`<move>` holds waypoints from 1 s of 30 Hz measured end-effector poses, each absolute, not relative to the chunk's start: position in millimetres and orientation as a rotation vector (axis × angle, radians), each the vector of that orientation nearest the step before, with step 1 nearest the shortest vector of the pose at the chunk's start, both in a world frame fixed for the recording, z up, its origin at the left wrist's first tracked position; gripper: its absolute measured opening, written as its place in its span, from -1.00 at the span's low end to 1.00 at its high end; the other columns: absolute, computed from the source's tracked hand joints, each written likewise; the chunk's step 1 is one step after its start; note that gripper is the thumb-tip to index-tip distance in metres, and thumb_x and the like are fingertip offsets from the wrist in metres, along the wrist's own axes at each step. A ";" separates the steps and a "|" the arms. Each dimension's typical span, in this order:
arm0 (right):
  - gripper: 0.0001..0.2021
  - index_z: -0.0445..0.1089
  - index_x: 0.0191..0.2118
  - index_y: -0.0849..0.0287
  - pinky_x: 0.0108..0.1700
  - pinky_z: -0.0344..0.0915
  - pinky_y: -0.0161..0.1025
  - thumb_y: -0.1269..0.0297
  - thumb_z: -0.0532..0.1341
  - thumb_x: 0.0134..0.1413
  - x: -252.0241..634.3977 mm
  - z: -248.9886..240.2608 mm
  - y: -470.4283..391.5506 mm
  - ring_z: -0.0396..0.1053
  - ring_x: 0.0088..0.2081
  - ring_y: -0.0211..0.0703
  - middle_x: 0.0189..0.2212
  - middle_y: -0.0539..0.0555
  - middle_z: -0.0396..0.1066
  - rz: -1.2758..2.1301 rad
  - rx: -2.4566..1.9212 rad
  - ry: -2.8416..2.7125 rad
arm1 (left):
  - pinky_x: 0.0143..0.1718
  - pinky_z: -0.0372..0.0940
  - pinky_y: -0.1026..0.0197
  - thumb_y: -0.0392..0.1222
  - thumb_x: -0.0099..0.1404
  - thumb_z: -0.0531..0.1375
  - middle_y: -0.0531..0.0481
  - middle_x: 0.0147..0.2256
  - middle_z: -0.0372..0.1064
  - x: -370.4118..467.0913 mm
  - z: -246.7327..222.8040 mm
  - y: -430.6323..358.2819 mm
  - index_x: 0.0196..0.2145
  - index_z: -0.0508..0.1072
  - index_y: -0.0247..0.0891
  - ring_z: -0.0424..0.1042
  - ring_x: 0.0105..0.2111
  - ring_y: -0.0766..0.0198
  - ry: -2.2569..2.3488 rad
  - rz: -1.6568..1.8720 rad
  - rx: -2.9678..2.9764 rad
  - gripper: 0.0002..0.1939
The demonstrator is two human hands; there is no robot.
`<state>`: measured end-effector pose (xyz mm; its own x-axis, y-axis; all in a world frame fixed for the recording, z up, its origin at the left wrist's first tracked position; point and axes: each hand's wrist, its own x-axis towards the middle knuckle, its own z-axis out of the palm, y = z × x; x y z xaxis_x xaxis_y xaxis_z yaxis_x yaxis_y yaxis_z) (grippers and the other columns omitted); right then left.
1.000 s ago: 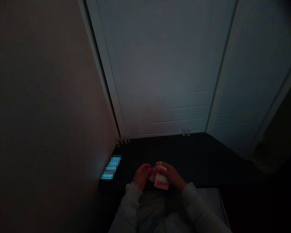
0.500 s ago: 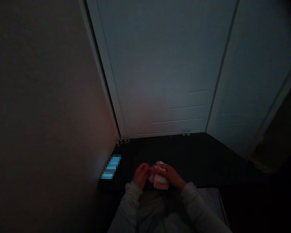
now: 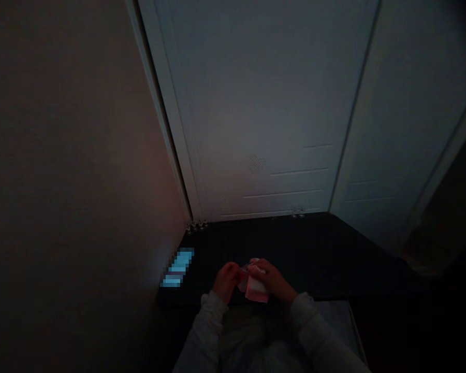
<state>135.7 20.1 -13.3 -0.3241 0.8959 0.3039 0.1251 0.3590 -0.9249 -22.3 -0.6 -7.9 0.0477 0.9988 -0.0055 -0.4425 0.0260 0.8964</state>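
In dim light, a soft-looking pink and white cloth (image 3: pixel 257 291) sits low in the middle of the view, above the near edge of the dark tabletop (image 3: pixel 295 248). My right hand (image 3: pixel 274 280) is closed over its right side. From the left, my left hand (image 3: pixel 226 280) pinches at a small pale, see-through part (image 3: pixel 243 280) beside the cloth. I cannot tell what that part is or whether it belongs to something wrapped in the cloth. The fingertips are partly hidden.
A lit, pixelated screen (image 3: pixel 178 268) lies at the table's left edge by the wall (image 3: pixel 81 155). Small shiny pieces stand in the back left corner (image 3: pixel 197 226) and along the back edge (image 3: pixel 298 212). A white panel (image 3: pixel 256 103) rises behind the table.
The cloth's lower edge has shifted slightly to the left and my right fingers have moved a little over it. My left hand stays nearly in place.
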 end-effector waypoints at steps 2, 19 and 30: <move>-0.72 0.40 -0.30 0.15 -0.08 0.08 -0.18 0.12 0.12 -0.13 136.0 -14.2 21.4 0.17 -0.12 -0.10 -0.24 0.10 0.27 1.025 -0.887 -1.777 | -0.50 0.10 0.31 0.00 -0.11 0.21 0.08 -0.58 0.23 -22.5 -8.6 0.4 -0.50 0.24 -0.31 0.23 -0.57 0.40 0.855 1.365 0.863 -0.67; -0.68 0.32 -0.22 0.19 -0.14 0.16 -0.19 0.14 0.13 -0.13 135.4 -18.9 21.5 0.23 -0.16 -0.09 -0.18 0.12 0.30 1.136 -0.903 -1.624 | -0.45 0.15 0.30 -0.12 -0.05 0.20 0.01 -0.44 0.29 -21.4 -9.7 -0.7 -0.36 0.29 -0.29 0.29 -0.47 0.36 0.844 1.384 0.908 -0.71; -0.68 0.35 -0.24 0.17 -0.13 0.15 -0.18 0.11 0.12 -0.13 136.6 -23.6 25.4 0.25 -0.16 -0.09 -0.20 0.13 0.31 1.122 -0.855 -1.590 | -0.33 0.18 0.24 -0.31 -0.19 0.29 -0.04 -0.35 0.33 -24.3 -16.1 2.9 -0.33 0.36 -0.30 0.33 -0.36 0.27 0.805 1.423 0.908 -0.63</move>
